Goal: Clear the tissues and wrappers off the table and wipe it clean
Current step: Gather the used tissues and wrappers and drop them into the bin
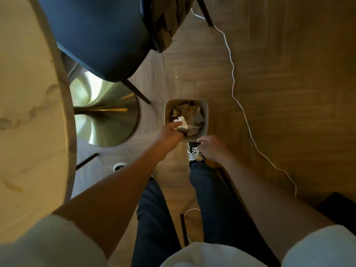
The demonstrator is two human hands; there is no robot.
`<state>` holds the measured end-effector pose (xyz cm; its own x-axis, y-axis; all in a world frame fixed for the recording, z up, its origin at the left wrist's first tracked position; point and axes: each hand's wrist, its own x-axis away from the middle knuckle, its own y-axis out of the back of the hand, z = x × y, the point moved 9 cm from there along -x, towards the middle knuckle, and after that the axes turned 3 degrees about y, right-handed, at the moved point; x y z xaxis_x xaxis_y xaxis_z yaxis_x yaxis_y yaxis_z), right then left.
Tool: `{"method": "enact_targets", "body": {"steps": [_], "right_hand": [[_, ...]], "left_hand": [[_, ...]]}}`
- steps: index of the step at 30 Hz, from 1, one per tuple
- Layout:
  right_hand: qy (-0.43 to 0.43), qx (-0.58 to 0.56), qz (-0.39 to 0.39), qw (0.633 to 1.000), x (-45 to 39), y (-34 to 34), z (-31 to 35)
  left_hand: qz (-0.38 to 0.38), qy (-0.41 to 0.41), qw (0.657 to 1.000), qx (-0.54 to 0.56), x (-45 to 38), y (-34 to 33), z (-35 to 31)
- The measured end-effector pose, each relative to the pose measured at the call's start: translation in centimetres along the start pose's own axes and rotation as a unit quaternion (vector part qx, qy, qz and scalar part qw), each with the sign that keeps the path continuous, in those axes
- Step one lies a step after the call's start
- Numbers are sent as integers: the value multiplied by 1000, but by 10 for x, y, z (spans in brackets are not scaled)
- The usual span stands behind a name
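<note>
A small beige bin (206,112) stands on the wooden floor between the table and my feet, holding several crumpled wrappers (187,110) and tissues. My left hand (168,134) reaches over the bin's near left corner and pinches a white crumpled tissue (182,124) just above the rubbish. My right hand (211,147) hovers at the bin's near right corner. Its fingers are loosely curled, with the fingertips at the rim and nothing in them. The pale marble table (28,97) fills the left edge; the part of its top in view shows no litter.
The table's gold pedestal base (105,114) sits left of the bin. A dark blue chair (96,35) stands beyond it, with thin black legs. A white cable (233,74) snakes across the floor on the right. My shoe (195,153) is just behind the bin.
</note>
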<state>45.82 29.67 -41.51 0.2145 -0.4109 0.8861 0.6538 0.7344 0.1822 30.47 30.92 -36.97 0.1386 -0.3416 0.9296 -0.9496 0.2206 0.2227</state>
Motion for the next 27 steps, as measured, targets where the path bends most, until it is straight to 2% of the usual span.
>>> {"method": "enact_targets", "body": {"steps": [5,10,23,27], "right_hand": [[-3,-22,-5,1000,21,5,-14],[12,-24,-15,1000,42,5,10],[155,51,-78,984,170,-6,171],[206,90,-82,971,212,-36,232]], "left_hand": [[10,4,1000,-28,-6,-3,0],[6,-17,1000,3,26,14,0],[8,-148,988,46,204,96,32],[-22,-133,980,145,247,134,84]]}}
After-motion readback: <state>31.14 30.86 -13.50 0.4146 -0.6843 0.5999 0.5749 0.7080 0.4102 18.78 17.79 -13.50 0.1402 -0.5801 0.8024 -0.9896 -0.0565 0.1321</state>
